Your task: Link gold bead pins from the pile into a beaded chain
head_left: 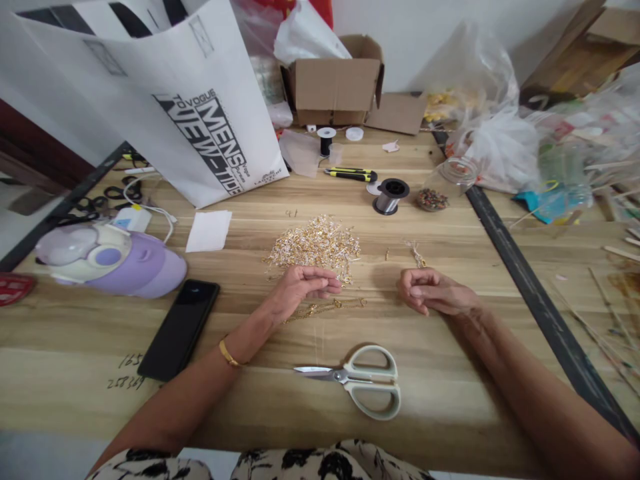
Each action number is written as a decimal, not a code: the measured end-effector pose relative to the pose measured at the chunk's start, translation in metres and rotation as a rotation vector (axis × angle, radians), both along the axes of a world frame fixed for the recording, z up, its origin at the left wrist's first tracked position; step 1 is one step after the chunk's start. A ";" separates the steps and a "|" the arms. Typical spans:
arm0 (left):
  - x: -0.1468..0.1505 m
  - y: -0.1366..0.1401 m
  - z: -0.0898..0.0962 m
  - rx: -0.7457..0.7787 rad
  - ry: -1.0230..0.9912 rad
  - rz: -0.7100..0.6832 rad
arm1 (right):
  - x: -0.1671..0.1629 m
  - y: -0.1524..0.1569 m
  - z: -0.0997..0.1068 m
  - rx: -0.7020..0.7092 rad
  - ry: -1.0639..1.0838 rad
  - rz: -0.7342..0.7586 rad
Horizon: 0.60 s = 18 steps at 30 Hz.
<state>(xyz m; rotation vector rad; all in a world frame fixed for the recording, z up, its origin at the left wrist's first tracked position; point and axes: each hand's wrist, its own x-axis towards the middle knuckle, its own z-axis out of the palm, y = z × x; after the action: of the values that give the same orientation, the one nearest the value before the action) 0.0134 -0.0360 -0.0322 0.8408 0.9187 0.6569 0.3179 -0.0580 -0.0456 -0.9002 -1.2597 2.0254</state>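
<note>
My left hand (311,285) is at the near edge of a pile of small clear and gold beads (315,243), thumb and fingers drawn together. Whatever it pinches is too small to name. Just below it lies a thin gold chain (335,307), and faint clear thread-like lines show on the wood. To the right, my right hand (433,292) is closed, its fingers curled against the thumb; its contents cannot be made out. Behind its knuckles lies a small beaded strand (415,252). Scissors (357,380) with pale handles rest nearer my body, touched by neither hand.
A black phone (180,330), a purple bottle-like object (120,260) and a white bag (185,113) stand or lie left. Behind the beads are a wire spool (390,196), a utility knife (350,175) and a cardboard box (337,87). Plastic bags (495,140) crowd the right.
</note>
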 end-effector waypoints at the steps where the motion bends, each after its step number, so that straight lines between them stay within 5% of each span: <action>1: 0.000 0.000 -0.001 -0.002 0.004 0.002 | -0.002 0.000 0.003 -0.018 -0.021 -0.010; 8: -0.002 0.001 -0.003 0.045 0.040 -0.014 | -0.044 0.004 0.018 -0.101 -0.136 -0.271; 18: -0.006 0.005 -0.007 0.109 0.095 0.033 | -0.087 0.018 0.019 0.315 -0.351 -0.259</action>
<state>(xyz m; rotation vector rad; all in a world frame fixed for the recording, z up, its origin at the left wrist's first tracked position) 0.0070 -0.0307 -0.0396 0.9621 0.9912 0.7054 0.2308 -0.0397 -0.0270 -1.2238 -1.5065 1.4597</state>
